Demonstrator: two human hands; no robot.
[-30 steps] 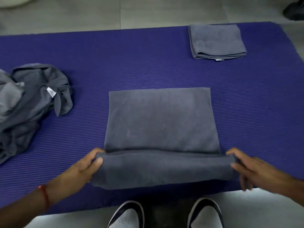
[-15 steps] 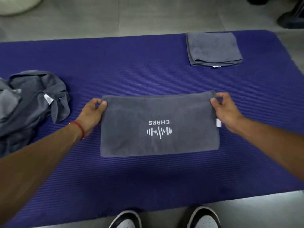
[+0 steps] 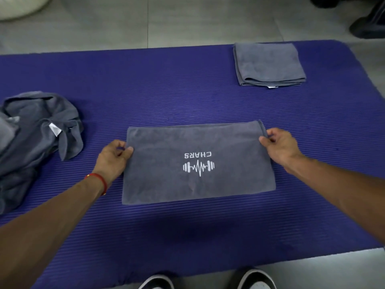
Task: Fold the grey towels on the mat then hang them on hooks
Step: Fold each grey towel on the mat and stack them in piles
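Half-folded grey towel (image 3: 198,163) lying flat at the middle of the mat (image 3: 166,90), left hand (image 3: 113,157) and right hand (image 3: 279,146) each pinching a far corner; square those corners over the layer beneath before making the crosswise fold.

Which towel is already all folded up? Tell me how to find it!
Look at the big purple mat on the floor and go to its far right corner. A small square grey towel lies there alone, flat and neatly stacked in layers. No hand touches it, unlike the logo towel in the middle, and it isn't crumpled like the pile on the left.
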